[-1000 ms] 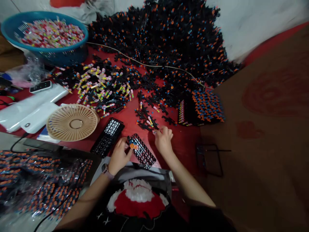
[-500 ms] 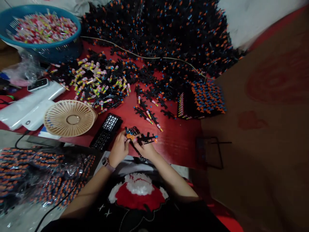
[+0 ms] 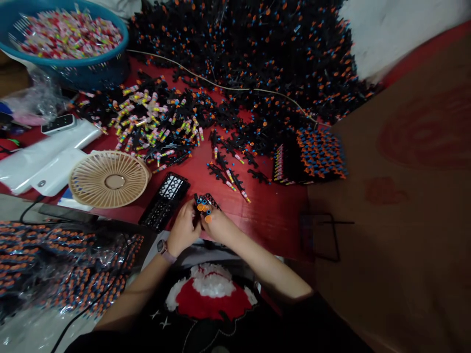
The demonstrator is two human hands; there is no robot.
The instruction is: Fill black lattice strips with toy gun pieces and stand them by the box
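Close together at the table's front edge, both hands are closed around small black toy guns. My left hand (image 3: 183, 230), with a watch on its wrist, grips a few toy guns (image 3: 200, 207) whose blue and orange ends face up. My right hand (image 3: 220, 228) is wrapped round another toy gun, its orange tip (image 3: 208, 219) showing beside the others. The bodies of these guns are mostly hidden by the fingers. Part of a black lattice piece (image 3: 212, 200) shows just behind the hands. To their left lies a black perforated tray (image 3: 164, 202).
A wicker-like basket (image 3: 110, 180) sits left on the red table (image 3: 272, 215). Candy-filled toy guns (image 3: 147, 117) lie behind it, near a blue basket (image 3: 88, 61) of candies. A black heap (image 3: 243, 44) fills the back. Stacked toy guns (image 3: 320, 154) stand beside cardboard (image 3: 397, 220) at right.
The toy gun in my right hand pointed out to the right; now it is turned upright, its orange tip beside those in my left hand. The camera view has shifted slightly.
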